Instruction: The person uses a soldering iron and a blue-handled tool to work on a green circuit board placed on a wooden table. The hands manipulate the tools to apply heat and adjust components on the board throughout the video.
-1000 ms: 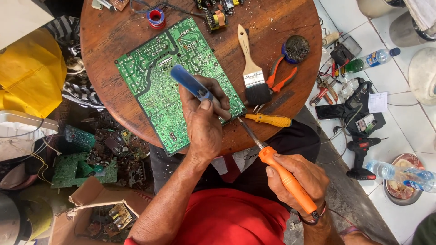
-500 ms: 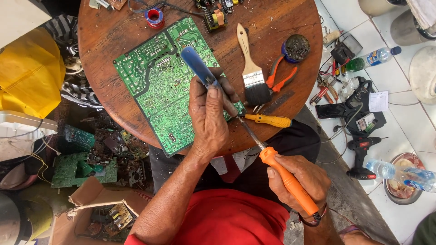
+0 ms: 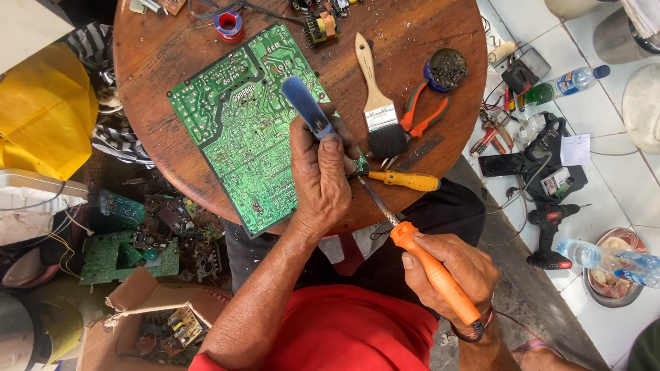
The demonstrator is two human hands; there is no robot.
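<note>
My left hand [image 3: 322,180] closed round blue desoldering pump [image 3: 307,108], thumb on top; my right hand [image 3: 450,271] closed round orange soldering iron [image 3: 430,268], metal tip reaching under left hand. Pump has swung from slanted to steeper over last second, nozzle end hidden; likely lining up on joint. Green circuit board [image 3: 240,130] flat on round wooden table [image 3: 172,55], solder side up, glossy, speckled. Yellow screwdriver [image 3: 405,180] just beside.

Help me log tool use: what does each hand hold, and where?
Left hand grips the blue tool at its lower end; right hand grips the soldering iron by its orange handle.
</note>
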